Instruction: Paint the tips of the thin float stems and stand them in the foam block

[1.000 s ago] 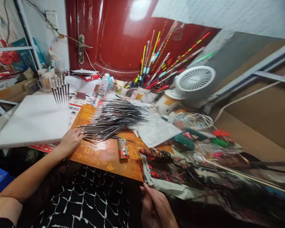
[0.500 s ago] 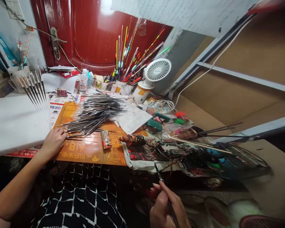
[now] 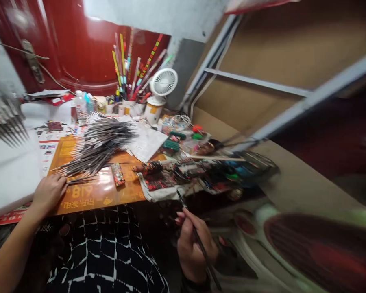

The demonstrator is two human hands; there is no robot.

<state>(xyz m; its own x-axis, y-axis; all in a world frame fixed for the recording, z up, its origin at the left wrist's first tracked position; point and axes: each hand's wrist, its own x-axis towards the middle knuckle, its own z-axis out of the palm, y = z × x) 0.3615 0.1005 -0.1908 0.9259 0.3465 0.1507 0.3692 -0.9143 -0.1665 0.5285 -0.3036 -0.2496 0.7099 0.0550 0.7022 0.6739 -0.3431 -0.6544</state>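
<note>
My right hand (image 3: 195,244) is closed around the handle of a slim dark paintbrush (image 3: 203,246), its tip pointing up and away beside the table's front edge. My left hand (image 3: 50,190) rests at the left of the orange tabletop sheet (image 3: 100,197), its curled fingers at the end of a thin dark fishing float (image 3: 82,180). Just beyond lies a large heap of similar floats (image 3: 102,140), dark with pale ends. A small colourful box (image 3: 118,175) lies right of the heap.
A paint-stained cloth (image 3: 158,193) with smeared tools hangs over the front edge. Behind stand a white fan (image 3: 163,83) and a cup of bright floats (image 3: 128,106). A white foam block (image 3: 12,175) holding upright floats is at left. A round, blurred reddish object (image 3: 317,248) is low right.
The view has swung right, so the table things appear further left. My right hand still grips the paintbrush; my left hand stays by the float ends.
</note>
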